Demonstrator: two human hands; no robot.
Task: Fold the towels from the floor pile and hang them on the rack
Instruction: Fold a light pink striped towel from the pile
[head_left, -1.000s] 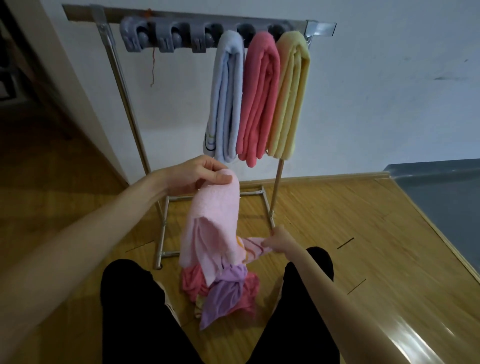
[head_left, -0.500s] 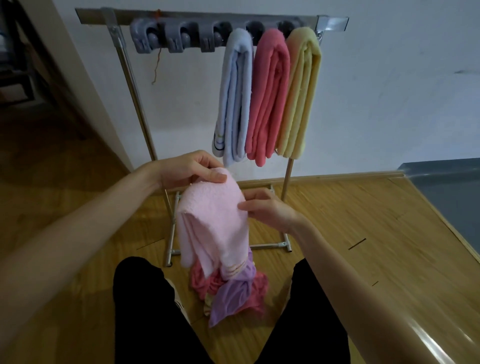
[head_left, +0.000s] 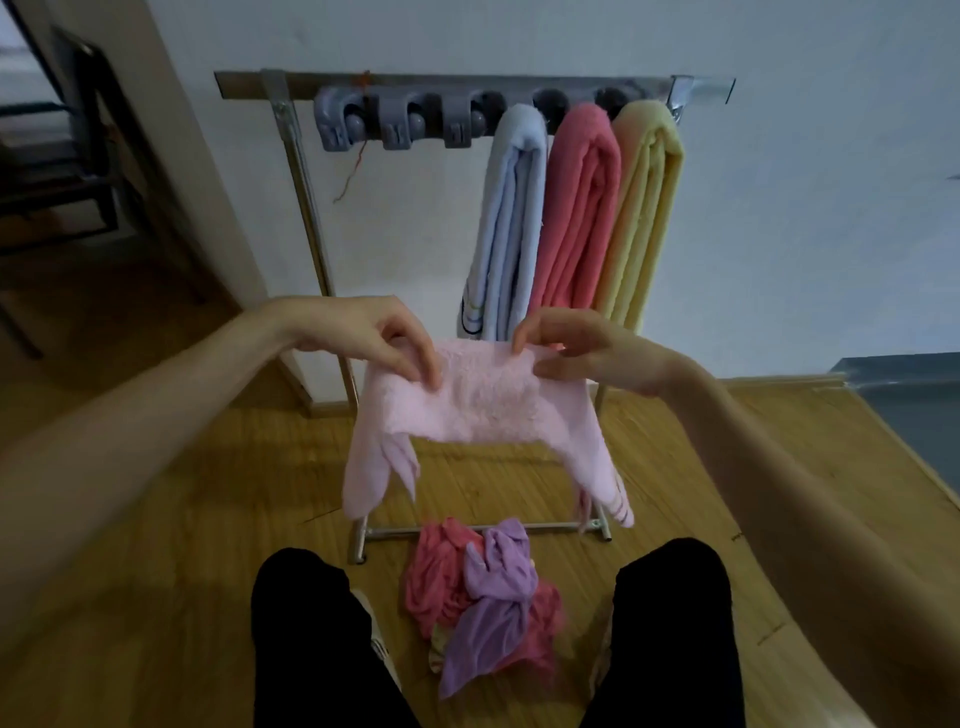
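Three folded towels, blue (head_left: 506, 218), coral (head_left: 579, 208) and yellow (head_left: 641, 218), already hang at the right end of the rack (head_left: 467, 85); three clips at its left end look free. Left hand (head_left: 363, 338) and right hand (head_left: 587, 348) each pinch the top edge of the pale pink towel (head_left: 478, 400), stretched between them in front of the rack, not yet folded. Floor pile (head_left: 483, 597) of pink and purple cloths by the rack's base still waits.

A wooden floor (head_left: 675, 467) of warm yellow-brown planks carries everything here. Directly on it lies a small crumpled pile of towels (head_left: 483, 608) — pink cloth underneath, a purple one bunched on top, a bit of pale yellow-green showing at the lower left edge. The pile sits just in front of the metal rack's base bar (head_left: 483, 530), whose feet stand on the planks near the white wall. To the right, the wood meets a grey-blue surface (head_left: 914, 405) — a separate strip along the wall.
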